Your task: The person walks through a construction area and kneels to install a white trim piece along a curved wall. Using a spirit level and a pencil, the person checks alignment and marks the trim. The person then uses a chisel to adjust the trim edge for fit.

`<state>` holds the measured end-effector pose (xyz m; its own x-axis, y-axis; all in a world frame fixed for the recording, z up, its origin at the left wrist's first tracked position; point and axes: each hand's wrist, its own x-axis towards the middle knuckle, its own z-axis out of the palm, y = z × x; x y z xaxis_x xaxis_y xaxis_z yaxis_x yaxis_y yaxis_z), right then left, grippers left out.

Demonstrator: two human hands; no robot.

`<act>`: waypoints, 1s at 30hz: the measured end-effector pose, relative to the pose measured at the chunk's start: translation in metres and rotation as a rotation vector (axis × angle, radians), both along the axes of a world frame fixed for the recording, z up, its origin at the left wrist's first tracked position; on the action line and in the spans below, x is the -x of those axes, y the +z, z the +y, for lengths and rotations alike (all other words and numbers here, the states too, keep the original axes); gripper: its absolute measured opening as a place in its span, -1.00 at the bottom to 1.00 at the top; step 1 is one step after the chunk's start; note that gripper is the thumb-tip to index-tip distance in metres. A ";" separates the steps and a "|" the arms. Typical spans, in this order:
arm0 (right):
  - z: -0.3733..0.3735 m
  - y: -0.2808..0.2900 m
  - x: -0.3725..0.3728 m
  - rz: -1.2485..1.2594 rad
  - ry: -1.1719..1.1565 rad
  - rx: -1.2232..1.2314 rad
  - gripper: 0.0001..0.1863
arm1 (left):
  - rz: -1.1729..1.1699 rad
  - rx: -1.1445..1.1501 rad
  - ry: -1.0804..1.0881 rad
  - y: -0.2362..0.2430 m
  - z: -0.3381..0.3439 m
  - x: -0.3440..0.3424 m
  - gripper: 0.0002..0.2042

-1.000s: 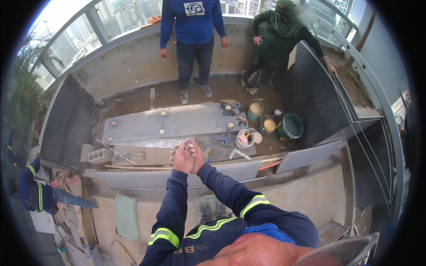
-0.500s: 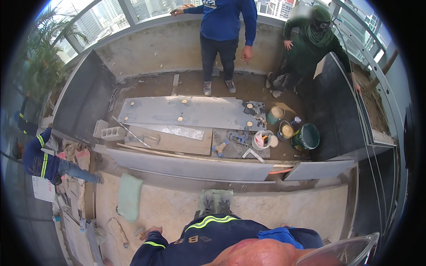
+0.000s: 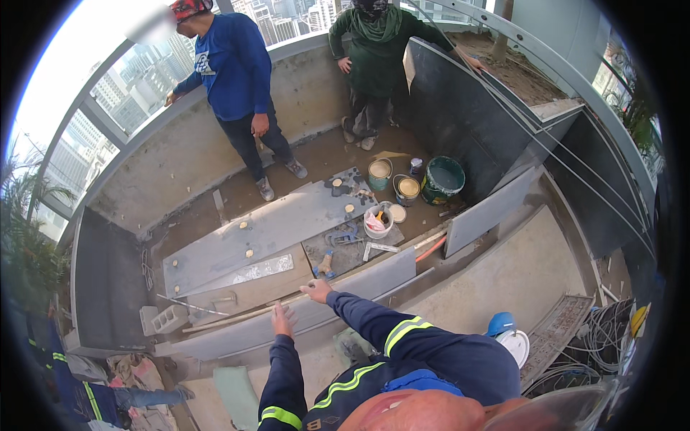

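My left hand [image 3: 283, 320] is raised with fingers extended and nothing in it, in front of a light wooden strip [image 3: 215, 323] along a low grey panel [image 3: 338, 302]. My right hand [image 3: 316, 289] reaches forward over that panel's upper edge, fingers loosely apart and empty. Whether either touches the panel I cannot tell. Beyond them a dusty blue-and-tan tool [image 3: 325, 266] lies on a grey board. A long grey slab [image 3: 280, 223] with round cream dabs lies behind, beside a white bucket [image 3: 378, 224] with mixed items in it.
A person in blue [image 3: 233, 79] and one in green [image 3: 370, 61] stand beyond the slab; another [image 3: 86, 388] is at lower left. Paint cans [image 3: 407, 188], a dark green bucket [image 3: 443, 179], hollow blocks [image 3: 159, 320], a green pad [image 3: 237, 391] and coiled cables [image 3: 604, 345] lie about.
My hands were together, then lowered, and now reach forward apart. My view has swung right. The person in blue has turned aside, one arm out to the railing.
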<state>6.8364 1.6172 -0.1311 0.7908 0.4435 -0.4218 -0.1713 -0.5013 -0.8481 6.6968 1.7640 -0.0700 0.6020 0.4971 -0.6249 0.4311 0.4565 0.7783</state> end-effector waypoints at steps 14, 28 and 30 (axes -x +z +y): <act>-0.254 0.020 0.097 -0.272 0.061 0.501 -0.39 | -0.301 -0.931 -0.032 0.333 0.248 -0.265 -0.26; -0.488 -0.036 0.440 0.619 -1.357 0.360 -0.43 | -0.269 -0.964 0.447 0.362 0.242 -0.367 0.20; -0.441 -0.030 0.430 0.663 -1.242 0.253 -0.40 | -0.184 -1.004 0.538 0.360 0.238 -0.378 0.25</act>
<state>6.4065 1.1766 -0.1607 0.2324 -0.5197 -0.8221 -0.9255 0.1418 -0.3512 7.0749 2.0017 0.2902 0.2020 0.9407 0.2727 0.2111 -0.3137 0.9258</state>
